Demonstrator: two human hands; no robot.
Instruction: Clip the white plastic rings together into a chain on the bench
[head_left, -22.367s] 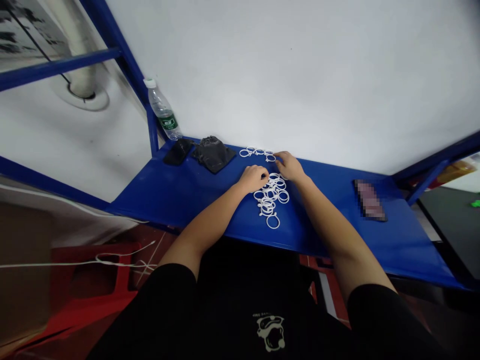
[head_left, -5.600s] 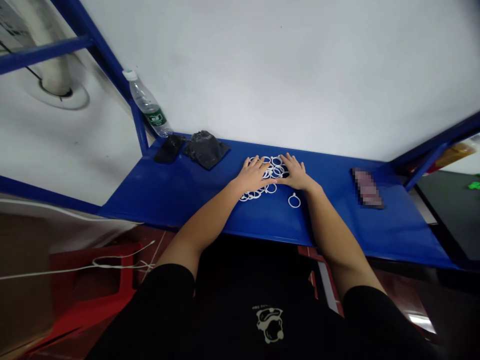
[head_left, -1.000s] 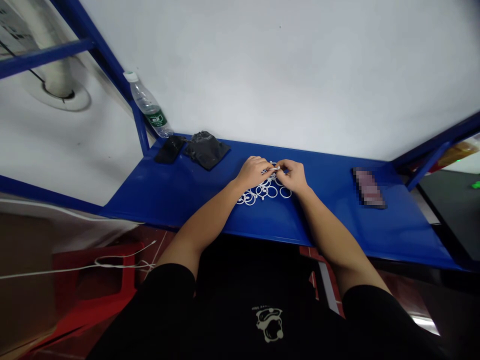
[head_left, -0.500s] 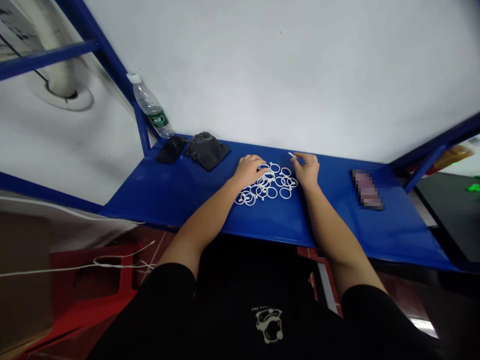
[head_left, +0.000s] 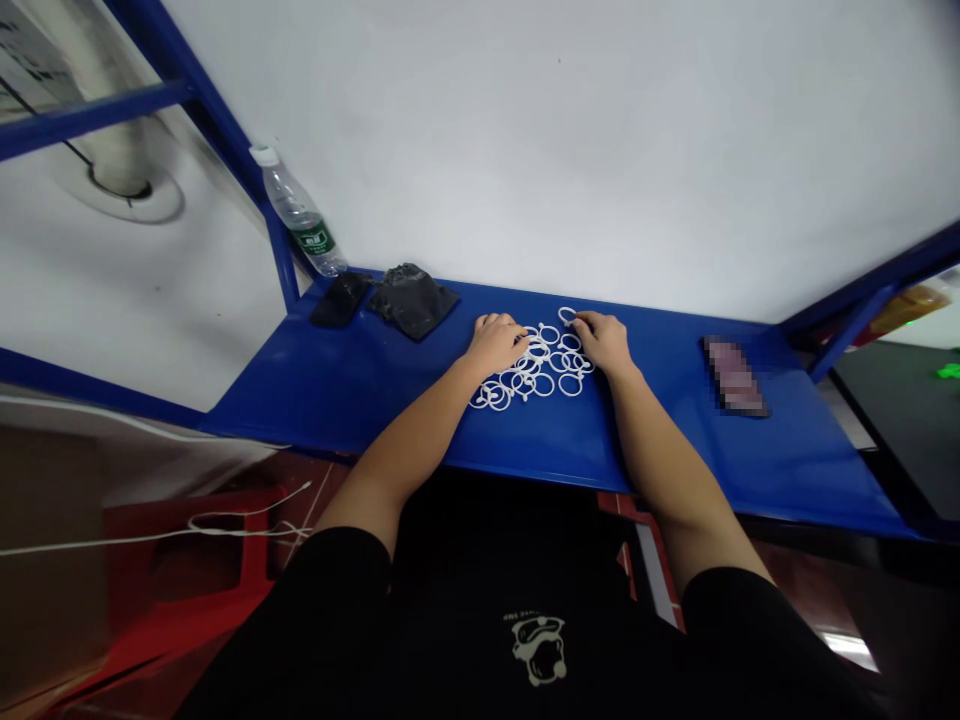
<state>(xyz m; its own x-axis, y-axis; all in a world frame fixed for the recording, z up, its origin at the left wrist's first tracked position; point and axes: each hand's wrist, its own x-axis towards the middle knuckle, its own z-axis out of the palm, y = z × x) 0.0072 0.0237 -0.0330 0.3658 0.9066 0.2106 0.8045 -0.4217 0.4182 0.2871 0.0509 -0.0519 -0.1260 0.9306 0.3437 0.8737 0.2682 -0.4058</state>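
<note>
Head view: pinching a white ring (head_left: 567, 322) near the back of the table (head_left: 360, 380) with the right hand (head_left: 604, 342), resting a half-curled left hand (head_left: 493, 343) on the ring pile (head_left: 525, 377), can't tell if gripping any.

- Desk (head_left: 675, 400): plain blue.
- Rings (head_left: 527, 380): uniformly white.
- Bottle (head_left: 296, 207): clear; cap (head_left: 264, 155) white, label (head_left: 316, 239) green and white.
- Pouch (head_left: 414, 302): dark grey.
- Wall (head_left: 525, 150): white.
- Stool (head_left: 172, 620): red.
- Shirt (head_left: 450, 620): black, pale print (head_left: 540, 648) on front.
- Floor tiles (head_left: 300, 470): reddish, pale-jointed.
</note>
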